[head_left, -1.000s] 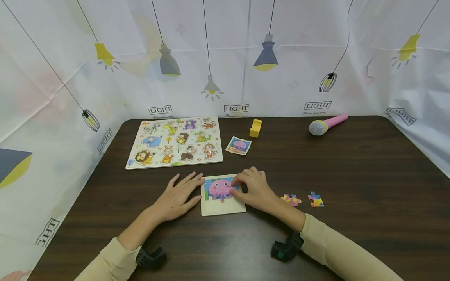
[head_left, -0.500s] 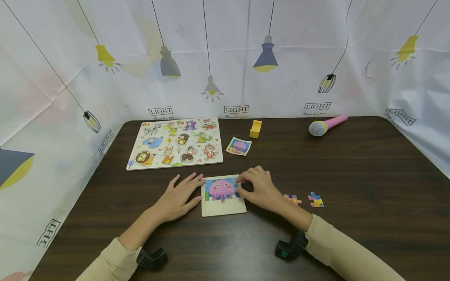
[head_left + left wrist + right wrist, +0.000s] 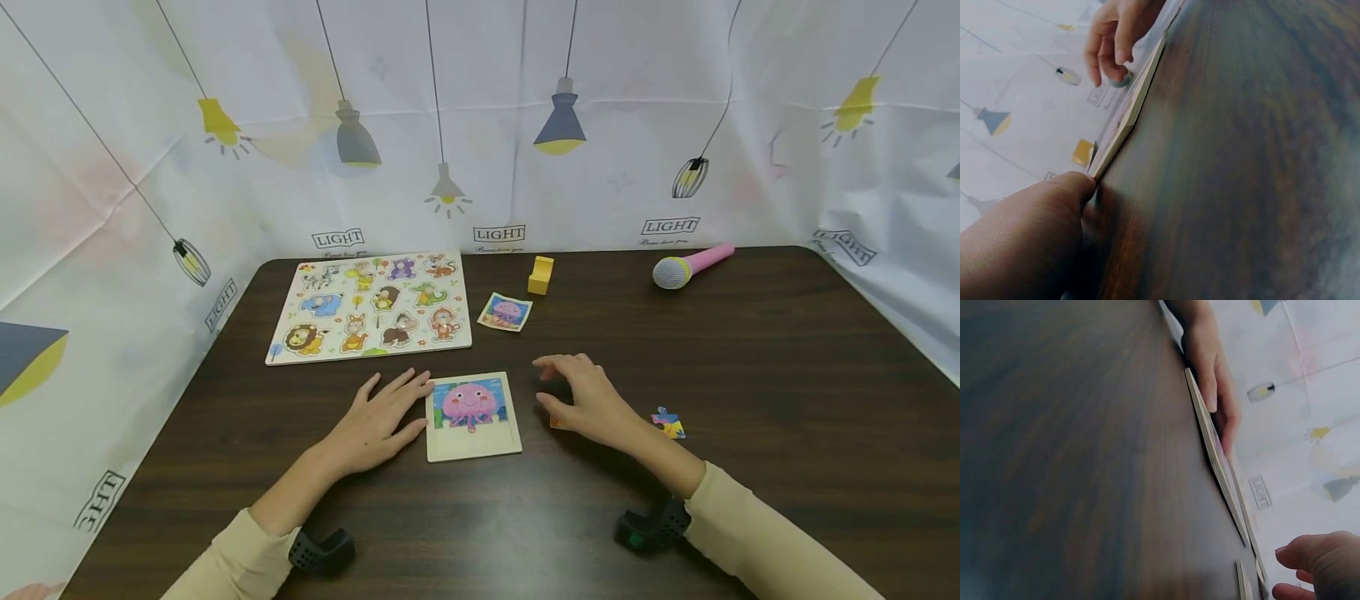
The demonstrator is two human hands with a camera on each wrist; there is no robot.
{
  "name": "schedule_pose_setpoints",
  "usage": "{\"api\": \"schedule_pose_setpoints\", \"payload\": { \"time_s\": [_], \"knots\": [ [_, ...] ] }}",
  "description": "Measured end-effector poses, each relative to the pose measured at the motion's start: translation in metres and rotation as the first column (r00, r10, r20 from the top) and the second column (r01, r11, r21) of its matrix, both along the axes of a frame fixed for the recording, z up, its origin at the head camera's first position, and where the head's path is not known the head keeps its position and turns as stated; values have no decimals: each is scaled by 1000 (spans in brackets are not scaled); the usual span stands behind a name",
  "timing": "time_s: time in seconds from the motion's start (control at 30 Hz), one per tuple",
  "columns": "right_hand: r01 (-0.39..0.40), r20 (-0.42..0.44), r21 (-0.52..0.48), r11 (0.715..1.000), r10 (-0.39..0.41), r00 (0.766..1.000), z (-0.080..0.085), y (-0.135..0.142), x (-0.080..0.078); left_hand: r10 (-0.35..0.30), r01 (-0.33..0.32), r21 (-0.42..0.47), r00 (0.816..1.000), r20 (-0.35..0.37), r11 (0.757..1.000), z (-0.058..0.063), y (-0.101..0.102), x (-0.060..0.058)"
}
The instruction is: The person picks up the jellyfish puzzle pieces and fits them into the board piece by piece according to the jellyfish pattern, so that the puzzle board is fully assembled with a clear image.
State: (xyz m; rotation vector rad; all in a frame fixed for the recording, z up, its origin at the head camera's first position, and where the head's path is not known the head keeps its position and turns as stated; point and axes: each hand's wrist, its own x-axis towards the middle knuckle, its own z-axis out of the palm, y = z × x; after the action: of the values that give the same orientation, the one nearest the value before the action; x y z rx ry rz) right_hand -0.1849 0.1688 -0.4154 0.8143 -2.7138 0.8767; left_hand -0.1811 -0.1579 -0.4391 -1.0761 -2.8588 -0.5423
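A small square wooden puzzle board (image 3: pixel 474 442) lies in front of me, its upper part filled with a pink octopus picture (image 3: pixel 468 402) and its lower part bare wood. My left hand (image 3: pixel 378 425) lies flat at its left edge, fingers extended, with fingertips right at the rim. To the board's right, my right hand (image 3: pixel 592 404) hovers with thumb and fingers spread apart and nothing between them. Under its thumb peeks an orange puzzle piece (image 3: pixel 557 422), mostly hidden. Beyond the wrist lies another puzzle piece (image 3: pixel 667 422), blue, yellow and pink.
A large animal puzzle board (image 3: pixel 371 308) lies at the back left. Right of it are a small octopus picture card (image 3: pixel 505 312) and a yellow block (image 3: pixel 540 276). A pink toy microphone (image 3: pixel 692 267) sits at the back right, before a lamp-printed curtain (image 3: pixel 630 183).
My right hand has left the board's right edge and moved right, its thumb and fingers spreading. The left hand has stayed at the board.
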Motion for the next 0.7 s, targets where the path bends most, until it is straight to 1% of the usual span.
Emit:
{"api": "schedule_pose_setpoints", "payload": {
  "time_s": [0.3, 0.43, 0.53, 0.7],
  "knots": [
    [29, 28, 60, 998, -31, 999, -5, 20, 11, 12, -12, -10, 1000, 3, 1000, -1, 0, 0],
    [40, 2, 87, 995, -40, 999, -8, 25, 16, 13, -13, -14, 1000, 8, 1000, -1, -1, -1],
    [50, -26, 93, 994, -48, 999, -10, 27, 19, 9, -9, -9, 1000, 8, 1000, -1, 0, -1],
    [56, -45, 93, 994, -52, 998, -12, 29, 21, 5, -5, -2, 1000, 9, 1000, 0, 0, 0]
  ]
}}
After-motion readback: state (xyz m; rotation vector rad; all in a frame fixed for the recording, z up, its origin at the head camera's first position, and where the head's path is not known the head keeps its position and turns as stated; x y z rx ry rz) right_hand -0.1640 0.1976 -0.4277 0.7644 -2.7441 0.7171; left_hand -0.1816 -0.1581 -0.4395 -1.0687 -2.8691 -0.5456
